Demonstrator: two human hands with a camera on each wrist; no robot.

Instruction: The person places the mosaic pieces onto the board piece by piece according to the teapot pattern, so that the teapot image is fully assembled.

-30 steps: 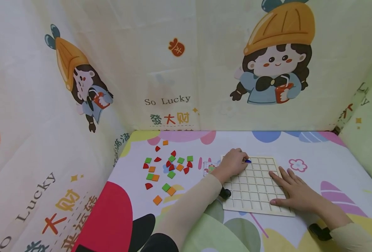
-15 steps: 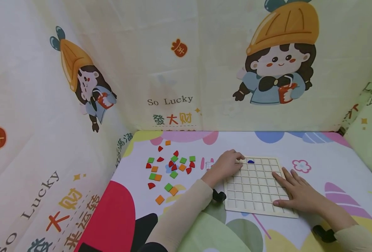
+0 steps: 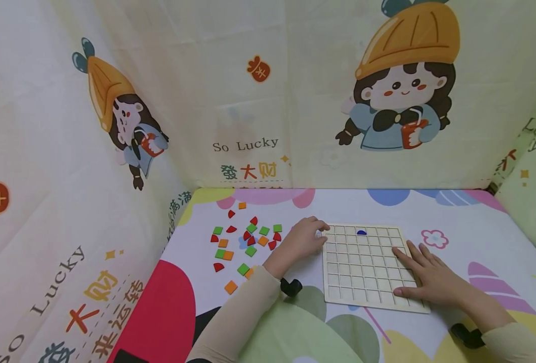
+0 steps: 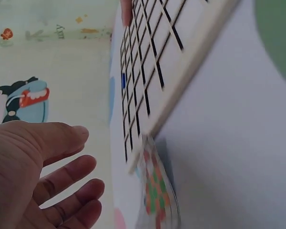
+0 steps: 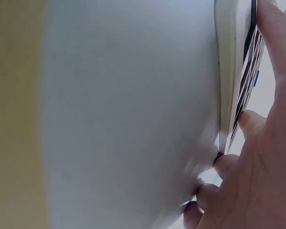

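Note:
A pale wooden grid board [image 3: 358,275] lies on the table. One small blue half-round piece [image 3: 361,232] sits in a cell of its far row. My left hand [image 3: 298,243] is over the board's far left corner, holding nothing, its fingers loosely bent in the left wrist view. Below those fingers is a card in a clear sleeve [image 4: 156,193], printed with red and green shapes, its end close by the board's corner. My right hand [image 3: 431,277] rests on the board's right edge, thumb and index finger on the grid, the other fingers spread beyond the frame.
Left of the board, loose pieces are scattered: several green squares [image 3: 251,251], orange squares [image 3: 230,287] and red quarter-round pieces [image 3: 218,267]. A patterned cloth [image 3: 458,222] covers the table. Printed curtains [image 3: 313,101] stand behind and at both sides.
My left hand has let go of the blue piece, leaving it on the board, and has drawn back left to the far left corner. My right hand has stayed on the right edge.

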